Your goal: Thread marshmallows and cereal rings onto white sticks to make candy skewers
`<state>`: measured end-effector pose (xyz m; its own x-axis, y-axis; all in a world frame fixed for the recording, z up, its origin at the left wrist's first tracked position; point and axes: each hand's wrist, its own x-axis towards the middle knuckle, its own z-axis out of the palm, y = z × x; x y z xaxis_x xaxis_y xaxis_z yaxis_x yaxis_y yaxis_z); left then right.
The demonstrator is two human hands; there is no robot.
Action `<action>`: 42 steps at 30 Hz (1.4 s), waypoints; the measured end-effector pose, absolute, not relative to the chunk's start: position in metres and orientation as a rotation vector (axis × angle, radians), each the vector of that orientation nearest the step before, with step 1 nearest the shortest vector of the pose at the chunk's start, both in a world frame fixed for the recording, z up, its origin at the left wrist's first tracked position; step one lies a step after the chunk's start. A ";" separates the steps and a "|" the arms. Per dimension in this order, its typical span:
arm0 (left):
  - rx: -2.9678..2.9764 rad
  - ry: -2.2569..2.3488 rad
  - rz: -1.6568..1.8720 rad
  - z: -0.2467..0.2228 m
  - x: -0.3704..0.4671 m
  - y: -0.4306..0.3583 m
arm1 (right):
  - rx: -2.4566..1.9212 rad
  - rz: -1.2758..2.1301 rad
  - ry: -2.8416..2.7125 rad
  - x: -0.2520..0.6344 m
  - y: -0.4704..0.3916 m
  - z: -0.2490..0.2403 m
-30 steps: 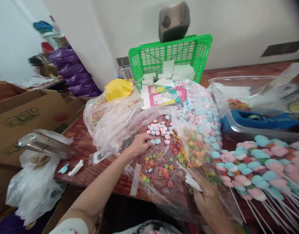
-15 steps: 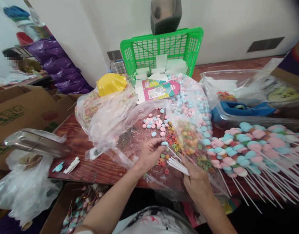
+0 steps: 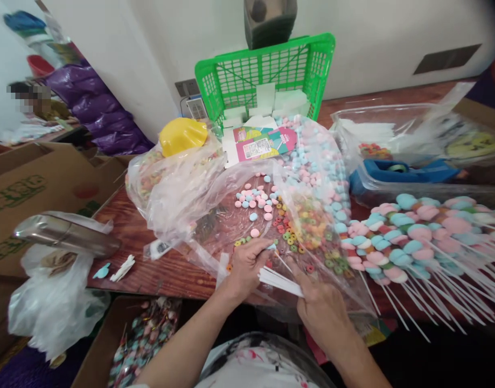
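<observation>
My left hand (image 3: 243, 269) pinches a small blue marshmallow (image 3: 272, 246) between thumb and fingertips. The tip of one white stick (image 3: 285, 263) meets it; how far it goes in is hidden by the fingers. My right hand (image 3: 322, 302) is closed around that stick and a bundle of white sticks (image 3: 280, 282), which point left. Beyond my hands, loose pink and blue marshmallows (image 3: 253, 199) lie on a clear plastic bag, with coloured cereal rings (image 3: 290, 237) beside them. Finished-looking marshmallow skewers (image 3: 409, 242) are piled at the right, sticks toward me.
A green basket (image 3: 267, 48) stands against the wall, behind a printed card (image 3: 263, 145). At the left are a yellow bowl (image 3: 182, 137), a steel flask (image 3: 65, 235) and a carton (image 3: 25, 188). A clear bin (image 3: 412, 191) stands right. Another person sits far left.
My left hand has drawn slightly nearer to me with the blue marshmallow. The stick bundle in my right hand has shifted left, close to my left hand. The view has tilted slightly.
</observation>
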<state>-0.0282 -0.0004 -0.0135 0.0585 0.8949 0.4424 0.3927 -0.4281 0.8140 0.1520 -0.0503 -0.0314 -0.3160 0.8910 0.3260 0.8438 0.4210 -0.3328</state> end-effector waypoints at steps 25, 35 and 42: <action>2.545 1.541 0.647 -0.025 -0.064 0.040 | -1.500 0.257 -2.079 0.164 -0.035 -0.048; 1.522 1.278 1.106 -0.002 -0.042 0.027 | -1.414 0.122 -2.088 0.160 -0.039 -0.041; 1.327 1.187 1.057 0.000 -0.020 0.005 | -1.485 0.179 -2.080 0.163 -0.042 -0.042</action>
<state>-0.0204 0.0053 -0.0004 0.1286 0.9915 -0.0193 0.0957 0.0069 0.9954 0.1634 -0.0422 -0.0419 -0.2195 0.9026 0.3703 0.8260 0.3739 -0.4219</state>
